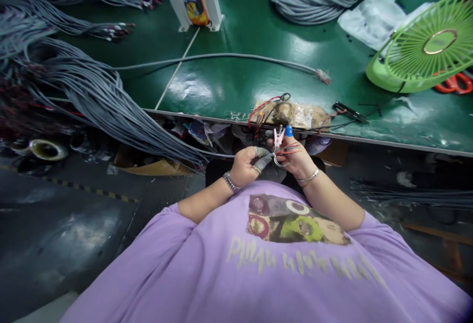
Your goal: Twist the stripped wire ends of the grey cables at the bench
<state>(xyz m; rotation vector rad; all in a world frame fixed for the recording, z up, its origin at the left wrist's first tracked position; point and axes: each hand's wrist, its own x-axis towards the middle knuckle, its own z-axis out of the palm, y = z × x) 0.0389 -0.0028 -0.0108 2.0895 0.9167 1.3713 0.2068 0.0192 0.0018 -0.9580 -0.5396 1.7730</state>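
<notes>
My left hand [244, 166], grey coverings on its fingers, pinches a grey cable [221, 155] close to its stripped end. Thin red, dark and pale wires [290, 149] fan out from that end across my right hand [298, 161]. Those wires lie within the curled fingers of my right hand, whose thumb wears a blue tip cover [288, 130]. A pink clip [278, 138] stands up between the two hands, by the right fingers; what it grips is too small to tell. Both hands are in front of the bench edge, above my lap.
A thick bundle of grey cables [96, 91] hangs over the green bench [229, 84] edge at left. One loose cable [221, 56] crosses the bench. Beyond the hands lies a taped brown block [306, 115]. A black tool [349, 112] and green fan [424, 42] are at right.
</notes>
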